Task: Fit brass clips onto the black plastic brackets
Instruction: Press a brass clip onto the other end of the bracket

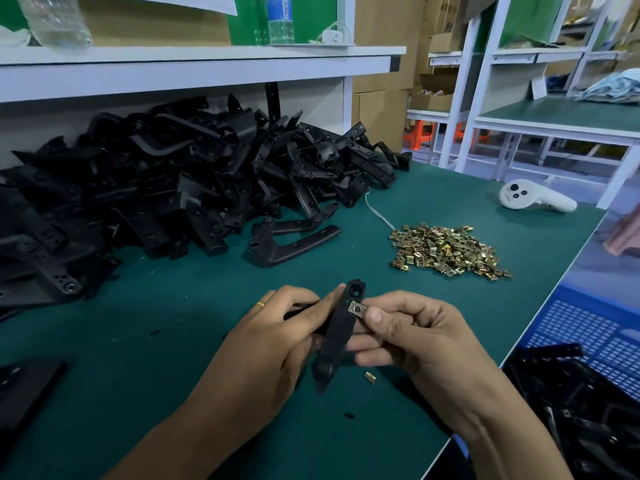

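Head view: left hand [277,337] grips the black bracket [337,336] mid-air, fingers wrapped round it to steady it. Right hand [408,332] pinches a brass clip [356,309] between thumb and fingers against the bracket's edge, near its top hole, probably seating it. Clip pile [446,251] lies near on the right, bracket heap [166,188] on the left; one stray clip [370,377] on the mat.

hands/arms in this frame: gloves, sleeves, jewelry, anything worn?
No gloves on either hand, and both forearms are bare with no sleeves in view. The left hand wears a thin gold ring on one finger. The right hand shows no ring, watch or strap. Fingernails are short and unpainted.
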`<state>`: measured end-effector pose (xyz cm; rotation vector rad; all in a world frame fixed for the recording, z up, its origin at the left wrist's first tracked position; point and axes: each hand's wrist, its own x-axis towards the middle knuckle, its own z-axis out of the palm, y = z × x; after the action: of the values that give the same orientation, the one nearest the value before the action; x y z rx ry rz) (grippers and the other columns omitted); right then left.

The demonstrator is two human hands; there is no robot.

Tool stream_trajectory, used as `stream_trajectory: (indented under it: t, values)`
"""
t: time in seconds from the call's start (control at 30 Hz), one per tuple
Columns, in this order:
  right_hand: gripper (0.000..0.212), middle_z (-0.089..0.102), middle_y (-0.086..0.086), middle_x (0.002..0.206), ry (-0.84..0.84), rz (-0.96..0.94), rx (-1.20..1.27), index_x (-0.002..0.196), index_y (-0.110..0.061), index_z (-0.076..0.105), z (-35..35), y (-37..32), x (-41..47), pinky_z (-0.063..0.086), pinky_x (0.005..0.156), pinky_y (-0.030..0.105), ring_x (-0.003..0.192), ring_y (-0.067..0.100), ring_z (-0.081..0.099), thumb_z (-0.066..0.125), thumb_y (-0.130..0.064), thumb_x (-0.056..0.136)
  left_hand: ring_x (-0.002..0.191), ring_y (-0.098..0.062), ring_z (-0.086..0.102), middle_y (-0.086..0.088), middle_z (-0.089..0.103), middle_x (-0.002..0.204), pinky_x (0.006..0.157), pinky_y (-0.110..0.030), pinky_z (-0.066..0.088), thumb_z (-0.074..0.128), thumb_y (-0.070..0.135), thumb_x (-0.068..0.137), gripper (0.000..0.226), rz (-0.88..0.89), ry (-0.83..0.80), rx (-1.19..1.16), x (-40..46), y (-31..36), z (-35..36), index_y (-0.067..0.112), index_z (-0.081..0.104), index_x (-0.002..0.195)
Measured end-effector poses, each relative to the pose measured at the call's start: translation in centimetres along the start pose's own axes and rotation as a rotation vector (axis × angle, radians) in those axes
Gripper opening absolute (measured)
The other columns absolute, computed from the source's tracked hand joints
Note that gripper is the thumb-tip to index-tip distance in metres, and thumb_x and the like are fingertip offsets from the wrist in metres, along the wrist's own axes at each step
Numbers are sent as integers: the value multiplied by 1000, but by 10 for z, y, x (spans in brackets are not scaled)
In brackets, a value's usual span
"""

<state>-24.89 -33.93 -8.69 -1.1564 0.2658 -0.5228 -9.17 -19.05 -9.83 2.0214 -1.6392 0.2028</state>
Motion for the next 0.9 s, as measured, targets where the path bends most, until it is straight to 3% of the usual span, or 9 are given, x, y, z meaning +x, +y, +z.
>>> stream_trajectory:
  t: [0.13, 0.23, 0.33, 0.43, 0.5, 0.57, 0.7, 0.9]
  values:
    - [29, 69, 22, 72, 92, 19, -60, 81, -7, 67, 2, 1, 3, 51, 42, 28, 50, 24, 64, 87, -25, 69, 112, -7, 49, 22, 47, 129, 86, -31, 51, 53, 20, 104, 58, 30, -4, 2, 0, -1, 0, 46, 37, 152]
    - [34, 69, 16, 71, 168, -45, -218, 82, -12, 66, 1, -2, 5, 49, 43, 30, 53, 24, 60, 85, -38, 74, 113, -10, 49, 20, 47, 128, 85, -33, 51, 54, 23, 103, 63, -28, 23, 11, 0, -1, 2, 43, 31, 158]
    - [30, 74, -2, 82, 337, -85, -635, 86, -31, 71, -17, -9, 11, 54, 57, 31, 66, 12, 64, 64, -60, 89, 111, -10, 48, 21, 46, 123, 85, -32, 49, 46, 39, 102, 59, -77, 39, -10, 1, 4, 3, 39, 32, 159]
    - [26, 65, -15, 95, 542, -110, -1253, 116, -43, 65, -45, -13, 25, 50, 73, 34, 89, 11, 62, 56, -56, 96, 107, -9, 48, 19, 47, 120, 85, -30, 46, 33, 46, 99, 60, -113, 48, -32, 0, 6, 1, 32, 40, 156]
    - [40, 56, -7, 112, 514, -60, -1540, 139, -40, 54, -55, -11, 34, 47, 85, 37, 108, 19, 54, 55, -50, 100, 105, -8, 48, 19, 47, 119, 85, -31, 46, 29, 49, 98, 62, -121, 44, -43, -1, 5, -1, 31, 43, 155]
    - [47, 51, 2, 122, 462, -26, -1680, 149, -37, 48, -60, -8, 42, 41, 98, 38, 118, 25, 48, 50, -49, 103, 104, -9, 49, 19, 48, 118, 84, -32, 47, 31, 49, 98, 60, -121, 39, -42, -2, 5, -1, 30, 45, 154]
    - [39, 50, 1, 118, 468, -51, -1680, 141, -39, 55, -60, -6, 45, 39, 98, 39, 116, 25, 48, 50, -46, 103, 105, -6, 47, 21, 46, 118, 86, -30, 47, 47, 38, 103, 53, -138, 48, -50, -3, 2, 0, 35, 41, 155]
    - [16, 48, -8, 101, 505, -141, -1447, 112, -34, 71, -65, -8, 38, 44, 93, 38, 105, 22, 52, 67, -31, 97, 106, -7, 46, 20, 47, 122, 88, -31, 46, 47, 40, 105, 53, -128, 31, -50, -1, 2, 1, 43, 35, 156]
